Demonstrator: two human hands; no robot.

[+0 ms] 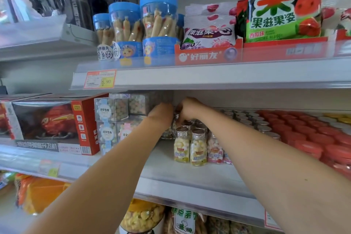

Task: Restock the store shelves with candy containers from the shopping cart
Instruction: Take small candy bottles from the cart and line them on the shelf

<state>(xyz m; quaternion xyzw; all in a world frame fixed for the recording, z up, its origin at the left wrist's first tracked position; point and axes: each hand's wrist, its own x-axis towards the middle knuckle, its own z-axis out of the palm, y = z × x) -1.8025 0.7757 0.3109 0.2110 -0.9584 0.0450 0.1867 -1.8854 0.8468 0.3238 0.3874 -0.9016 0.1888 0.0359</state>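
Both my arms reach deep into the middle shelf (190,169). My left hand (161,116) and my right hand (187,109) meet at the back, around a small silver-capped candy bottle (176,119) that is mostly hidden between them. My right hand's fingers close on the bottle's cap; whether my left hand grips or only touches the bottle is hidden. In front of the hands stand rows of the same small bottles, with yellow candy bottles (182,145) and a pink one (214,149) nearest me.
Clear square candy boxes (111,110) are stacked left of the hands, next to a red toy box (57,121). Red-lidded tins (313,135) fill the shelf's right side. Blue-lidded jars (159,24) and gummy bags (281,5) stand on the upper shelf.
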